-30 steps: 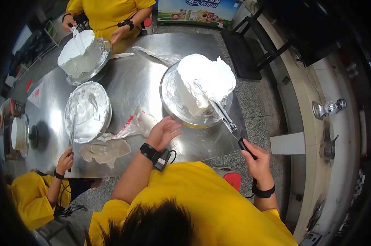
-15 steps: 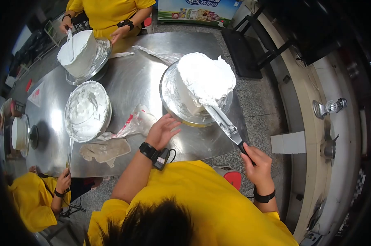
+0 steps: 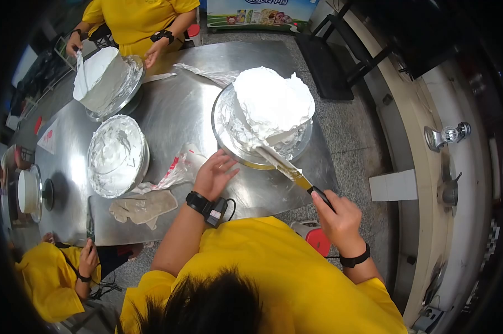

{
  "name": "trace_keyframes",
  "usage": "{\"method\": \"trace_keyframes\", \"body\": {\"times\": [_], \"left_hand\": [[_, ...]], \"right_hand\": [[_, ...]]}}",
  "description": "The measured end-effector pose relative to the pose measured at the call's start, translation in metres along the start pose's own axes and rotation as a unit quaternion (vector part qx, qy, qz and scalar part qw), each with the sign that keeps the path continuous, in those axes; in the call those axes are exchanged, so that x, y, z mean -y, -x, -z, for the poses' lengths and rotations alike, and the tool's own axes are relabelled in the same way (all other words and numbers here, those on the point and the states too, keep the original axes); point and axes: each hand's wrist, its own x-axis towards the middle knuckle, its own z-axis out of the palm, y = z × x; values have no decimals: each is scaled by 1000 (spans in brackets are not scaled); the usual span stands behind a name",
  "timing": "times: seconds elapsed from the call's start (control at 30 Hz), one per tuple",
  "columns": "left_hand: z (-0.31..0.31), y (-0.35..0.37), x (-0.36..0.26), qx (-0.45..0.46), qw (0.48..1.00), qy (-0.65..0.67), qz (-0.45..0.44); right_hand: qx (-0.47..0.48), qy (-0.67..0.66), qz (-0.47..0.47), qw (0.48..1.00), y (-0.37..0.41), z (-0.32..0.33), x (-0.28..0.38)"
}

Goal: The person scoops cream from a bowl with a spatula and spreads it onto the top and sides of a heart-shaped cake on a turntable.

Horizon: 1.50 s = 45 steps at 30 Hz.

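Moved: the spatula (image 3: 285, 168) blade has dropped from the cake's top, where it lay a second ago, to the foot of its near side; the right grip (image 3: 336, 214) has drawn back towards the counter's near edge.
Also moved: the left grip (image 3: 212, 173) has crept a little closer to the turntable (image 3: 216, 119); a co-worker's hand (image 3: 88, 257) has left the cream bowl (image 3: 117, 156) and now sits below the near left corner.
Cake (image 3: 274, 103): tall, round, coated in rough white cream; top heaped and uneven, sides smeared in ridges.
Cake's place: on the cream-streaked metal turntable, towards the right edge of the steel counter (image 3: 179, 106).
Right grip: clenched round the spatula's black handle, blade slanting up and away to the cake's base.
Left grip: released, fingers spread, fingertips just beside the turntable rim; contact cannot be told.
Between bowl and left grip: a crumpled plastic bag (image 3: 179, 170), with a brownish cloth (image 3: 143, 206) nearer the near edge.
Far left corner: a second cake (image 3: 98, 78), worked by another person in yellow.
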Motion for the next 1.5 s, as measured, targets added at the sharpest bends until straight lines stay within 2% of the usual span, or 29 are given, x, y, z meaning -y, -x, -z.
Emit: {"method": "trace_keyframes", "body": {"times": [0.23, 0.33, 0.43, 0.57, 0.63, 0.77, 0.83, 0.97, 1.03, 1.23, 1.37, 1.43, 1.5], "left_hand": [[2, -2, -3, -8, 1000, 7, -5], [5, -5, -8, 4, 1000, 5, -12], [6, -4, -11, -8, 999, 4, -36], [8, -5, -10, -1, 999, 4, -38], [12, -9, -5, 17, 1000, 5, 25], [10, -9, -2, 43, 998, 43, 34], [14, -11, -3, 43, 999, 8, 14], [13, -9, -11, 36, 999, 18, -6], [14, -9, -15, 0, 999, 17, -30], [14, -13, -27, 14, 995, 39, -94], [18, -16, -24, 4, 994, 45, -100], [18, -14, -19, -12, 999, 24, -42], [22, -14, -13, 15, 999, 28, -15]], "right_hand": [[-19, 7, -27, 999, -1, 0, -14], [-77, -53, -86, 992, 5, 0, -24], [-104, -79, -106, 986, 9, 2, -31], [-74, -88, -43, 992, -1, 2, -25], [-72, -83, -30, 994, -7, -7, -21], [-34, -59, -12, 998, -11, -19, -22], [-43, -45, -13, 998, -11, -23, -25], [-53, -43, -17, 997, -5, -22, -32], [-61, -43, -29, 997, 0, -20, -36], [-59, -30, -38, 997, 16, -14, -47], [-63, -31, -39, 997, 26, -3, -53], [-66, -23, -42, 997, 28, 1, -53], [-78, -37, -33, 996, 20, 2, -48]]}}
